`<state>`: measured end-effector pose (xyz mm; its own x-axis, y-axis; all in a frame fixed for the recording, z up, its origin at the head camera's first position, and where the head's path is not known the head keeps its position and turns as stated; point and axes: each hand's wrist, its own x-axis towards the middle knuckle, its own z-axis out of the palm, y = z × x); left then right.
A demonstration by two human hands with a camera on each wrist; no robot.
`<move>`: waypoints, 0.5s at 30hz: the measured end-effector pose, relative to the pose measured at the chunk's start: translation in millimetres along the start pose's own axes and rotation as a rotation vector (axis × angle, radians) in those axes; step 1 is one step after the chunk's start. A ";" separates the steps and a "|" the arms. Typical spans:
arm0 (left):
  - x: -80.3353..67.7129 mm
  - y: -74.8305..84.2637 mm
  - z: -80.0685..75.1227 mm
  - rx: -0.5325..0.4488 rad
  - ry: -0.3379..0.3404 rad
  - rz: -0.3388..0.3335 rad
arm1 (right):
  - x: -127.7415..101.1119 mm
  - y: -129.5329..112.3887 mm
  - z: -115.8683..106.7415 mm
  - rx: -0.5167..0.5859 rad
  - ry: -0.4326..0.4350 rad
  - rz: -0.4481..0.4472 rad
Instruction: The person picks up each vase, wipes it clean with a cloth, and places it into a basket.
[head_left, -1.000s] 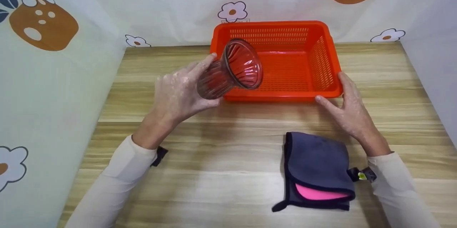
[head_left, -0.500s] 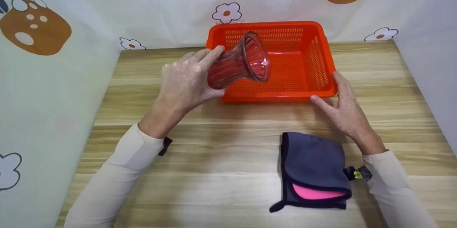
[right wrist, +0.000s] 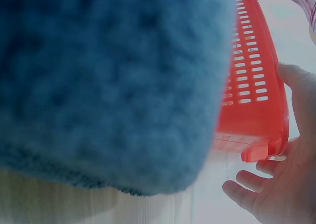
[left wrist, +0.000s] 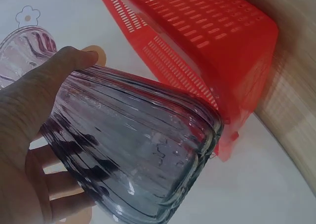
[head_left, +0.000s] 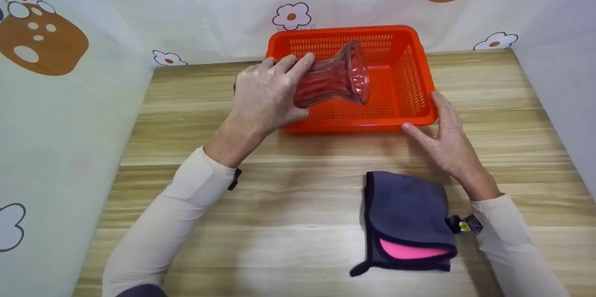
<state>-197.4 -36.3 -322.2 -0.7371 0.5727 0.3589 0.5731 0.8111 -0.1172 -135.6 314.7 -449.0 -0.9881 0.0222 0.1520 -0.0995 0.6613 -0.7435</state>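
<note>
Where flowered sheets wall it, a wooden table (head_left: 298, 185) lies.

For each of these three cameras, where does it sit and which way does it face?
Head: on the person's head, looking down at the wooden table, both hands and sleeves.
Left wrist: below the left hand, facing its grip on the ribbed clear glass vase.
Right wrist: low behind the blue-grey folded cloth, facing the right hand.
All three show the orange slotted plastic basket.
</note>
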 end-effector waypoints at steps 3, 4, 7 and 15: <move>8.7 4.1 2.6 0.029 -0.025 0.023 | -0.2 0.4 0.2 0.004 0.007 -0.006; 11.7 5.8 3.7 0.035 -0.034 0.028 | -0.3 0.5 0.0 0.005 0.009 -0.007; 21.0 11.9 7.4 0.041 -0.068 0.035 | -0.2 0.8 -0.3 0.009 0.011 -0.003; 41.7 26.6 21.1 0.089 -0.200 0.078 | 1.3 2.4 2.9 -0.007 0.011 -0.001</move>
<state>-220.6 11.7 -329.9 -0.7530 0.6393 0.1559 0.6041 0.7655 -0.2214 -137.5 314.1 -452.5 -0.9867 0.0298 0.1598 -0.0995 0.6665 -0.7388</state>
